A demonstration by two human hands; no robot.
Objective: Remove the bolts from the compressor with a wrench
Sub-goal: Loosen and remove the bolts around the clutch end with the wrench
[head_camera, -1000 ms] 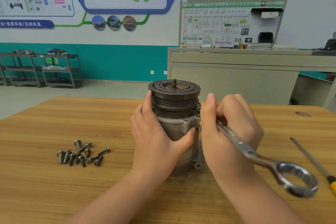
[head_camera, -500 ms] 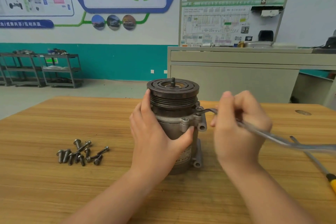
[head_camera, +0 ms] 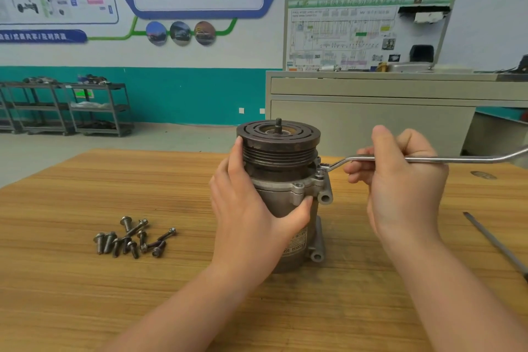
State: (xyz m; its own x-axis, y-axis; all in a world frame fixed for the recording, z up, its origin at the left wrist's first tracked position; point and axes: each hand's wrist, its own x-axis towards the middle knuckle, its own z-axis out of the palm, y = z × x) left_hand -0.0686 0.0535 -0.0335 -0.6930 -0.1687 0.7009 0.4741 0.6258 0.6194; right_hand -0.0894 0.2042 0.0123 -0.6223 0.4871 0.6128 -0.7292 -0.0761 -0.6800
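**Wrench set on a compressor bolt, both hands at work**

Bench (head_camera: 71, 280) of pale striped wood fills the lower view, seen from the person's head. Behind it stand a grey cabinet (head_camera: 371, 117) with a wiring diagram board (head_camera: 343, 34), and a wall with blue and green posters.

A grey metal compressor (head_camera: 281, 180) stands upright near the middle of the bench, its dark grooved pulley on top. The left hand (head_camera: 251, 214) wraps round its body from the near left side, fingers up against the pulley, thumb pressed across the front.

The right hand (head_camera: 400, 180), just right of the compressor, has its fingers curled round the shaft of a long silver wrench (head_camera: 471, 159). The wrench lies level, its far end running out of view to the right, its near end on a bolt (head_camera: 320, 171) at the compressor's upper right flange.

A cluster of loose bolts (head_camera: 131, 237) lies on the bench, well left of the compressor. A slim screwdriver (head_camera: 497, 243) lies at the right edge.
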